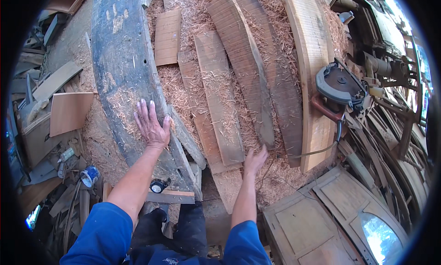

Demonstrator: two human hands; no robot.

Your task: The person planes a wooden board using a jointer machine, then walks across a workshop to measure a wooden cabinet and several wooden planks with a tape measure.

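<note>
My left hand (152, 125) lies flat with fingers spread on a long dark, weathered plank (126, 58), which is dusted with shavings. At the near end of a rough brown board (241, 58), my right hand (256, 160) has its fingers curled against the tip; the fingertips are partly hidden. The board's pale edge shows along its right side. To its left lies a narrower light board (219, 95) on top of another board (193, 99). A darker board (280, 90) lies on its right.
A circular saw (340, 83) rests on a thick pale beam (312, 49) at the right, its cord hanging down. Wooden door panels (301, 223) lie at the lower right. A tape measure (158, 186) sits by my legs. Offcuts and a blue-white can (90, 176) fill the left.
</note>
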